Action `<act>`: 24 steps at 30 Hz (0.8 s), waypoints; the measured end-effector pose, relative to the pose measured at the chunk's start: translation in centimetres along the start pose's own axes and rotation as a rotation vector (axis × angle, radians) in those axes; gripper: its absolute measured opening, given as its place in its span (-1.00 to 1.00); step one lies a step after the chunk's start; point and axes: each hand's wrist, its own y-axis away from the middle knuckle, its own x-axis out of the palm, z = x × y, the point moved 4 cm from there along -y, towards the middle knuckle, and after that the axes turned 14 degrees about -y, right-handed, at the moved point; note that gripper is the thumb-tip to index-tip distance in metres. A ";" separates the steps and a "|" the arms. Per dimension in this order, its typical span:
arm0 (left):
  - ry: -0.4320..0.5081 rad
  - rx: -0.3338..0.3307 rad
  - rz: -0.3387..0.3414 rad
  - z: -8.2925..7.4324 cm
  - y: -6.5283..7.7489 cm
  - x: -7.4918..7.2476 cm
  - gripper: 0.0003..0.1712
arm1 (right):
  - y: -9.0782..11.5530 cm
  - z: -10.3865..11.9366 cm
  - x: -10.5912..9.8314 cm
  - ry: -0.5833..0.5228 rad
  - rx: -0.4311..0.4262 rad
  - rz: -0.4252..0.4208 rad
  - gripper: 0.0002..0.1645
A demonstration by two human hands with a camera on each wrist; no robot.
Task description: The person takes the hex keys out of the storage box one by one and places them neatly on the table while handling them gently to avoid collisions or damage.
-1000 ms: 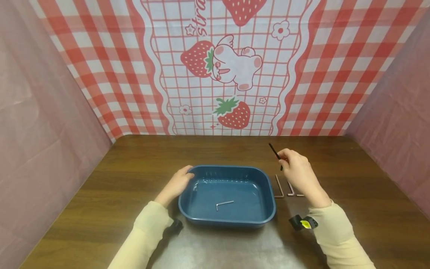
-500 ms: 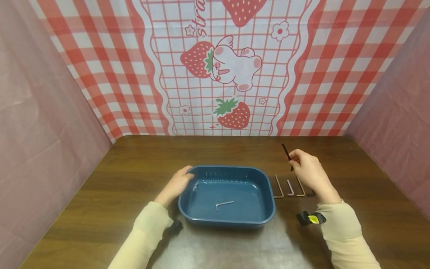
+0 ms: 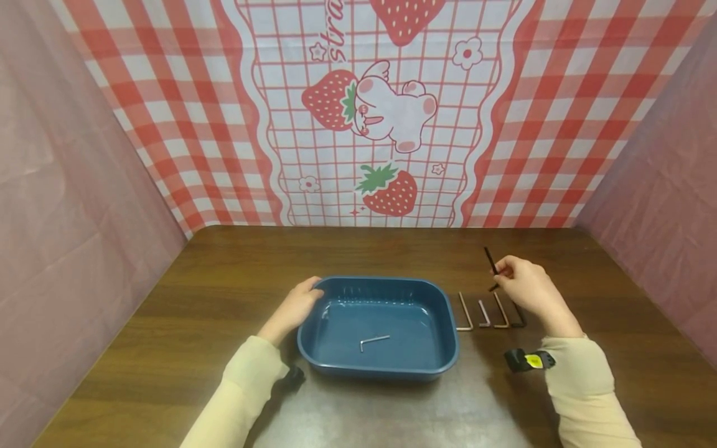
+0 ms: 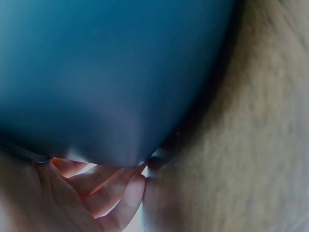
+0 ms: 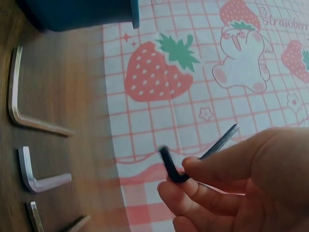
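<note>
My right hand (image 3: 529,286) pinches a black hex key (image 5: 169,166) between thumb and fingers, its short arm bent outward, held above the table to the right of the blue basin (image 3: 381,371). The left hand (image 3: 294,308) grips the basin's far left corner, thumb at the rim; in the left wrist view its fingers (image 4: 118,198) lie against the outer wall. Inside the basin lies a small silver hex key (image 3: 375,339). Just below my right hand, several hex keys stand in a row: a bronze one (image 3: 466,312), a short pinkish one (image 3: 484,313), a gold one (image 3: 500,311) and a dark one (image 3: 521,316).
The brown wooden table (image 3: 196,323) ends at a red-and-white checked cloth with strawberries (image 3: 392,190) hanging behind it. Pink curtains (image 3: 661,186) close off both sides. Each wrist wears a black camera strap, the right one (image 3: 529,361) with a yellow mark.
My right hand has moved right and slightly nearer with the black hex key, uncovering the gold and dark keys in the row. The left hand and basin have stayed put.
</note>
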 end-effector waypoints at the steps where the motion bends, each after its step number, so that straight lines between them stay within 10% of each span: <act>1: 0.000 -0.001 0.001 0.0 0.0 0.0 -0.61 | 0.0 -0.1 -0.1 -0.001 0.007 0.003 -0.79; 24: -0.011 0.007 -0.007 0.0 -0.2 0.2 -0.65 | 1.3 -3.5 -1.5 -0.001 0.138 0.046 -0.76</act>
